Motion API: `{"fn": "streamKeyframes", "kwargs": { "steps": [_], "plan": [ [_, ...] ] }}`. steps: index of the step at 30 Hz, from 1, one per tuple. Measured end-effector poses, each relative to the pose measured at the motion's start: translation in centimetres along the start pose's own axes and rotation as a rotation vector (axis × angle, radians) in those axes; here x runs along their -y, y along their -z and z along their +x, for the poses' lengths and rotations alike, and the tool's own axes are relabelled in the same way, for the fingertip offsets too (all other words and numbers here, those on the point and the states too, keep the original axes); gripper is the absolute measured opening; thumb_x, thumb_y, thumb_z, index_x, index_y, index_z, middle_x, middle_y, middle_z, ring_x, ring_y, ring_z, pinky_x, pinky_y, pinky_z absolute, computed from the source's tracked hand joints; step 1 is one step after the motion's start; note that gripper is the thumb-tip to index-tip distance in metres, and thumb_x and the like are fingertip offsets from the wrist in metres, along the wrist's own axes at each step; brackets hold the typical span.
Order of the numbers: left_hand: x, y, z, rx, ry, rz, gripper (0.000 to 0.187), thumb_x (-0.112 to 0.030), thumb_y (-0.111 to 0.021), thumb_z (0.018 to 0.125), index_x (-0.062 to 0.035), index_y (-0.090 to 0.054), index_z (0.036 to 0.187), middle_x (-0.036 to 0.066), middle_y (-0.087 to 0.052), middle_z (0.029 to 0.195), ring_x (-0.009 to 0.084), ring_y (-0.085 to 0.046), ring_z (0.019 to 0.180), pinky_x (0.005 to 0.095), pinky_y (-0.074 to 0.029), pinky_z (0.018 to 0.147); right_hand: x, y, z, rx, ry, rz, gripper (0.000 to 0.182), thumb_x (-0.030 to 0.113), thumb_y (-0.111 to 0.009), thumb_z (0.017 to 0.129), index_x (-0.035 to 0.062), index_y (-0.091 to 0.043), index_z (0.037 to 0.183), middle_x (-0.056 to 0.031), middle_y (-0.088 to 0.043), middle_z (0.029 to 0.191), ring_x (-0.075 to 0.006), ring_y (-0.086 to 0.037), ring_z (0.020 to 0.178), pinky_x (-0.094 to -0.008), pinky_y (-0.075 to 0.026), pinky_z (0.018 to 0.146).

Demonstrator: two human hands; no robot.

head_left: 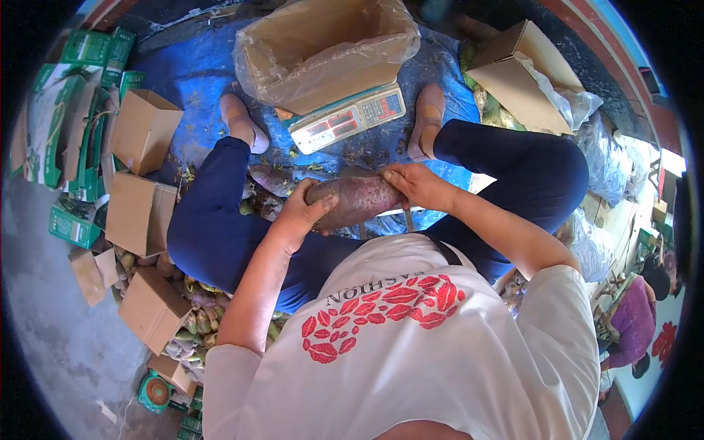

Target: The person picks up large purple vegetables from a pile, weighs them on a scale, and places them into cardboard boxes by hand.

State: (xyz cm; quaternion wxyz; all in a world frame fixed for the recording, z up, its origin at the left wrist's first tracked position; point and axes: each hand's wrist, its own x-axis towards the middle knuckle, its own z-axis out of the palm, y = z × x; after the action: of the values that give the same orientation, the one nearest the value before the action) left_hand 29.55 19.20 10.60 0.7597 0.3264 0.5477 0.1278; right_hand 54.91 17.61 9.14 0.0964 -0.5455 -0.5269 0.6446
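A large, thick purplish-brown root vegetable lies crosswise in front of my lap, its skin mottled and dirty. My left hand is wrapped round its left end, thumb on top. At the other end, my right hand grips the narrower tip between thumb and fingers. Just beyond, a digital scale with a keypad rests on the blue tarp. A cardboard box lined with clear plastic stands on or against the scale; the exact contact is hidden. More similar roots lie near my left knee.
Open cardboard boxes and green printed cartons stand at the left, by a heap of root vegetables. Another plastic-lined box sits far right, near plastic bags. A person in purple is at the right edge.
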Motion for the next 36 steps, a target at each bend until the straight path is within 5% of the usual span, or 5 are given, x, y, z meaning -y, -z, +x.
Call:
{"fn": "streamKeyframes", "kwargs": {
  "steps": [10, 16, 19, 33, 36],
  "plan": [
    [-0.4, 0.1, 0.1, 0.008, 0.022, 0.015, 0.07, -0.041, -0.073, 0.069, -0.0003, -0.042, 0.116, 0.011, -0.055, 0.096, 0.0166, -0.058, 0.073, 0.0259, -0.045, 0.043, 1.2, -0.5, -0.3, -0.105, 0.133, -0.267, 0.031, 0.023, -0.038, 0.092, -0.002, -0.055, 0.101, -0.026, -0.059, 0.087, -0.0429, -0.056, 0.082, -0.0461, -0.044, 0.075],
    [-0.2, 0.3, 0.0, 0.019, 0.008, 0.043, 0.065, -0.039, -0.072, 0.069, -0.0017, -0.043, 0.114, 0.01, -0.055, 0.094, 0.0157, -0.057, 0.072, 0.0247, -0.044, 0.043, -0.5, -0.9, 0.3, -0.055, -0.019, 0.102, 0.027, 0.02, -0.037, 0.094, 0.0003, -0.053, 0.098, -0.0078, -0.051, 0.056, -0.0162, -0.052, 0.043, -0.0291, -0.045, 0.045],
    [-0.3, 0.6, 0.2, 0.025, -0.053, 0.053, 0.064, -0.039, -0.072, 0.069, -0.0028, -0.044, 0.113, 0.009, -0.055, 0.094, 0.0152, -0.057, 0.072, 0.0243, -0.044, 0.043, 0.0, -0.4, 0.4, -0.058, -0.15, 0.187, 0.028, 0.02, -0.038, 0.093, -0.0028, -0.054, 0.099, -0.0105, -0.058, 0.074, -0.02, -0.063, 0.07, -0.0286, -0.049, 0.048],
    [-0.6, 1.0, 0.0, -0.007, 0.002, -0.089, 0.058, -0.032, -0.071, 0.072, 0.0007, -0.044, 0.112, 0.01, -0.055, 0.098, 0.0158, -0.054, 0.085, 0.0278, -0.047, 0.068, 0.6, 0.5, -1.0, -0.046, 0.058, 0.155, 0.027, 0.02, -0.047, 0.092, -0.0035, -0.054, 0.101, -0.0094, -0.058, 0.078, -0.0139, -0.056, 0.061, -0.0265, -0.046, 0.06],
    [-0.1, 0.8, 0.4, -0.038, -0.004, -0.105, 0.076, -0.039, -0.074, 0.068, -0.001, -0.037, 0.121, 0.01, -0.055, 0.097, 0.0162, -0.057, 0.074, 0.0263, -0.044, 0.045, -1.5, -0.3, 0.2, -0.206, 0.25, 0.013, 0.028, 0.021, -0.047, 0.091, -0.0044, -0.054, 0.1, -0.0105, -0.056, 0.074, -0.0139, -0.054, 0.058, -0.0274, -0.046, 0.055]
  ]
}}
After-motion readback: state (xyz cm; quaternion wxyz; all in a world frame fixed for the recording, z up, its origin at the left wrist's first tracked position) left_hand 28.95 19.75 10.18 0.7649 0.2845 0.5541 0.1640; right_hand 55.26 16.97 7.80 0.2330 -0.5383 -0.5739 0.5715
